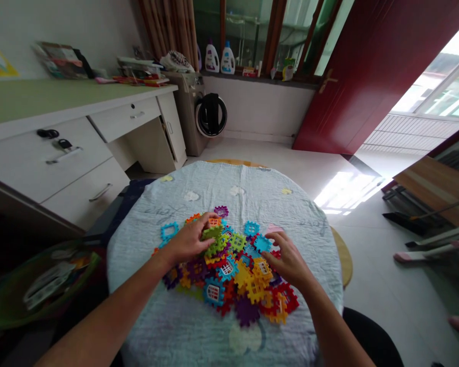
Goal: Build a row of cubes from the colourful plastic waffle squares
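A heap of several colourful interlocking plastic tiles (pixel 233 275) lies in the middle of a round table covered by a pale blue cloth (pixel 214 188). My left hand (pixel 189 239) rests on the heap's left side, its fingers curled round a green tile (pixel 211 233). My right hand (pixel 286 257) lies on the heap's right side with fingers stretched towards a blue tile (pixel 262 243) and a pink tile (pixel 274 228). A loose blue tile (pixel 169 231) and a purple tile (pixel 221 210) lie at the heap's far edge.
A white desk with drawers (pixel 80 148) stands to the left, a washing machine (pixel 202 114) behind it. A dark red door (pixel 367 76) stands open at the right. A green bag (pixel 34 285) sits on the floor at the left.
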### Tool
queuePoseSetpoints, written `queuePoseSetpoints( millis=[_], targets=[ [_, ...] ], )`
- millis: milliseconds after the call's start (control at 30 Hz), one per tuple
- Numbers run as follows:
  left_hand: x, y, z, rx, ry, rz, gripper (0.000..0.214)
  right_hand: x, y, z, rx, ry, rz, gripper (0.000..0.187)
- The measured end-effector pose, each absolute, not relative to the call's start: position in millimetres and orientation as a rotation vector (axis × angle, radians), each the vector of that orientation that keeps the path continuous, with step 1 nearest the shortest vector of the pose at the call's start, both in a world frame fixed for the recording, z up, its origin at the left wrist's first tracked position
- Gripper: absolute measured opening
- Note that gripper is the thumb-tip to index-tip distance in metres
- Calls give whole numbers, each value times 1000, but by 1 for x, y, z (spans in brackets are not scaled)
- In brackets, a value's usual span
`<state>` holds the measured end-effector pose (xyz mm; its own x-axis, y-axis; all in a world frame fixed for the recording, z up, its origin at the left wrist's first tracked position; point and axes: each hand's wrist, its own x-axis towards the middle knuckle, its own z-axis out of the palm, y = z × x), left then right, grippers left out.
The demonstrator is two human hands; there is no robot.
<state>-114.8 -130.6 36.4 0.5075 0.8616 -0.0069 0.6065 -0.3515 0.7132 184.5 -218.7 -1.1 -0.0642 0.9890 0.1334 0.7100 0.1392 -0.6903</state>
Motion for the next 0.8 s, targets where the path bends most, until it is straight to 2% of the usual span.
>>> queuePoseSetpoints(
  millis=[200, 267, 400, 567, 667, 800],
  targets=[
    [-160, -173, 4, 2238, 1393, 700, 52, 169, -240, 7, -1671, -2127, 859, 76],
    [-171, -188, -8, 2316, 1454, 740, 52, 164, -240, 4, -1677, -2123, 849, 70],
    [-183, -220, -33, 2465, 1584, 760, 72, 161, -229, -6, -1570, -2013, 788, 51],
    [-182, -247, -46, 2564, 1674, 753, 79, 159, -207, -18, -1556, -1639, 755, 33],
    [-187, -249, -46, 2503, 1788, 789, 84, 153, -193, -21, -1533, -1380, 837, 36],
    [-200, -241, -54, 2328, 1944, 722, 103, 140, -178, -26, -1321, -1274, 1005, 42]
  ],
)
